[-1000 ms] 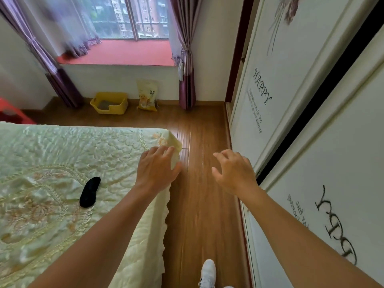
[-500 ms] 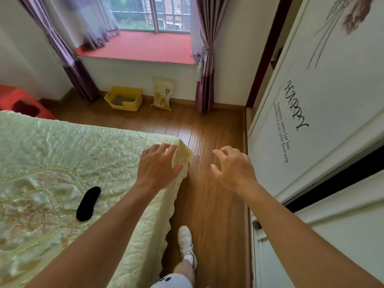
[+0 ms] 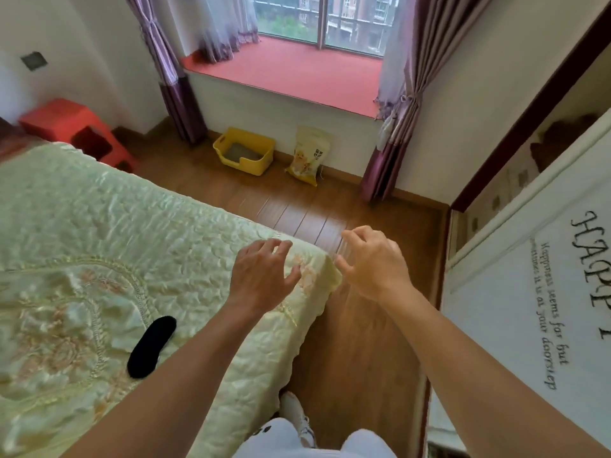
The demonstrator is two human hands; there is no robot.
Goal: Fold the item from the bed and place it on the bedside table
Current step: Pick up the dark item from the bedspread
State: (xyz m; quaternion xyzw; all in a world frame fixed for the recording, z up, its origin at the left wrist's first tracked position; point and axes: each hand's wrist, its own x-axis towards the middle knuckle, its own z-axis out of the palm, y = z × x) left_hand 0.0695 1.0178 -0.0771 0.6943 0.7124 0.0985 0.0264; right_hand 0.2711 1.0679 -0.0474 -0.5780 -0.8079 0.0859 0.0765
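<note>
A person's left hand (image 3: 264,274) and right hand (image 3: 373,262), both spread and empty, hover at the bed's (image 3: 82,233) corner; the black sock (image 3: 152,347) (limp, light, probably) invites a pinch at one end.

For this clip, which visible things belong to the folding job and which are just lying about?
Job: black item on the bed; left hand and right hand, both empty.

Lying about: yellow tray, yellow bag, red stool, wardrobe door.
</note>
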